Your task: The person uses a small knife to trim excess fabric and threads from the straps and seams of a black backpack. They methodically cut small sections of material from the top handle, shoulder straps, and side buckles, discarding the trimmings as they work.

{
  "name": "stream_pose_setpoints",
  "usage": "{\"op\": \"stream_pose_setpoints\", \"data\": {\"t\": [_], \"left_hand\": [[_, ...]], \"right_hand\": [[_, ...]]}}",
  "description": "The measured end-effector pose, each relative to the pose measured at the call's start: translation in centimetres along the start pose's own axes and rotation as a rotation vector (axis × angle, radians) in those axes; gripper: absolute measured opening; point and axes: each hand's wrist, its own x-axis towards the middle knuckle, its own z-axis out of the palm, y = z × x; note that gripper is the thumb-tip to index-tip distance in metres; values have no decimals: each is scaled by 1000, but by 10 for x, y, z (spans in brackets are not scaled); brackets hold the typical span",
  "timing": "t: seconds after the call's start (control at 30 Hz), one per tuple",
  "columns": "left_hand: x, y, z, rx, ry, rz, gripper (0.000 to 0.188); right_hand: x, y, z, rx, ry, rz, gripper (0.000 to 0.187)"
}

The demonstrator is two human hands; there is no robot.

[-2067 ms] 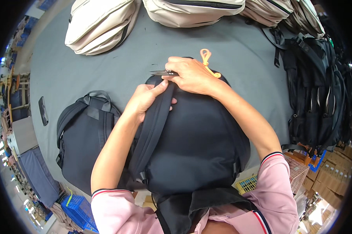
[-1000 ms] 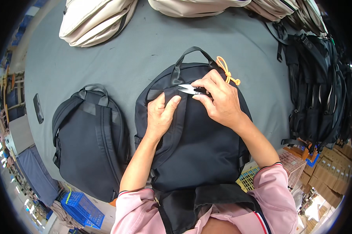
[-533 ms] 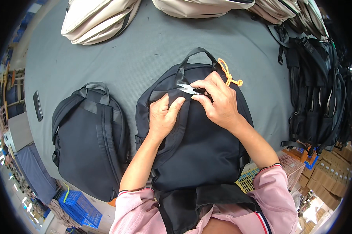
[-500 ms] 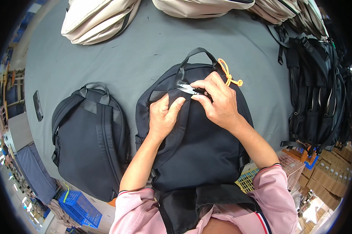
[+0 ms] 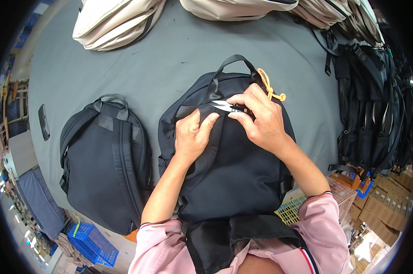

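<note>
A black backpack [image 5: 243,169] lies in front of me, its strap side up and its carry handle [image 5: 236,58] at the far end. Between the thumb and fingers of my right hand [image 5: 263,116] is a pair of thread snips [image 5: 224,106], its bright blades pointing left at the strap's upper end. Those blades are slightly apart. My left hand [image 5: 192,137] grips the shoulder strap [image 5: 211,153] just below the blade tips, with its thumb on top. An orange cord loop [image 5: 269,91] hangs beside the handle, close to my right hand.
A second black backpack [image 5: 101,164] lies at the left, near a dark phone-like object [image 5: 43,122]. Beige bags [image 5: 117,23] line the table's far edge. Black bags [image 5: 371,105] are piled at the right. Blue [image 5: 93,242] and yellow [image 5: 289,210] baskets stand below the table.
The snips and my right hand have shifted slightly right and down, and the blades look a little further apart. My left hand stays on the strap.
</note>
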Motion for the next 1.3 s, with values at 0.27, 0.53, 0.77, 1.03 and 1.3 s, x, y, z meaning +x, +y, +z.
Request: {"op": "stream_pose_setpoints", "data": {"t": [0.27,0.53,0.77,1.03,1.3], "left_hand": [[-1,9,-1,-7,37,12,21],[-3,16,-1,41,43,61,18],[-6,18,2,129,71,151,18],[-10,12,7,242,98,250,23],[-11,13,9,301,106,290,31]], "right_hand": [[-1,-6,-2,48,17,0,19],[-7,-10,-2,20,95,-17,18],[-17,-18,-10,83,86,78,18],[-13,-28,-15,-64,39,29,16],[-20,-18,-15,91,93,116,19]]}}
